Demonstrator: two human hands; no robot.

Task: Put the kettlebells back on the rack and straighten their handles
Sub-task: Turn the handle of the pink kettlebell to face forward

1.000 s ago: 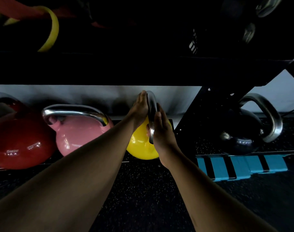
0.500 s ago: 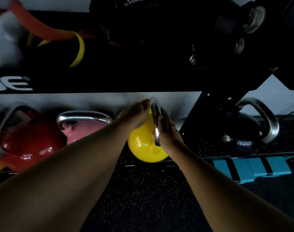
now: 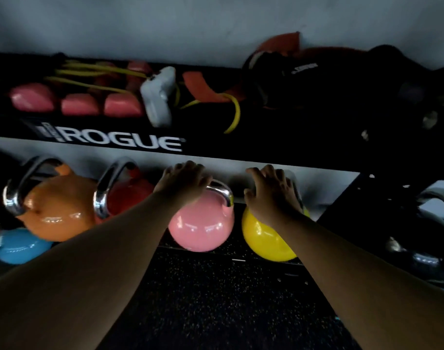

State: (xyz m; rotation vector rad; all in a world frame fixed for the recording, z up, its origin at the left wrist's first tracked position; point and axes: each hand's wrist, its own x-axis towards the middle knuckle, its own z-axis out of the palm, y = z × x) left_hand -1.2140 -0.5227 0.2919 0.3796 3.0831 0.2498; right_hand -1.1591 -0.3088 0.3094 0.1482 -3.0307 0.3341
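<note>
The pink kettlebell (image 3: 202, 223) sits on the bottom shelf of the rack (image 3: 216, 150), directly under the left hand (image 3: 183, 184). Its steel handle (image 3: 222, 194) runs roughly side to side, parallel to the shelf edge, with only the right-hand end showing past the grip. Just to the right of it, close but apart, the yellow kettlebell (image 3: 264, 238) lies beneath the right hand (image 3: 272, 192); its handle is almost wholly hidden by that hand, so its axis cannot be told.

Each hand is nearer its own bell: the left hand lies on top of the pink bell's handle, fingers curled loosely over the bar and pointing toward the wall; whether they close fully around it cannot be told from here. The right hand is spread, fingers splayed and extended, palm resting down on the top of the yellow bell; this grip looks open, pressing or steadying rather than clasping.

Left of the left hand, the red kettlebell (image 3: 130, 195) and the orange kettlebell (image 3: 59, 210) stand with their handles turned front to back, across the line of the pink one. A blue kettlebell (image 3: 16, 246) lies lower at the far left. Judging by this, those handles to the left remain to be turned, and the left hand is the nearer one.
</note>
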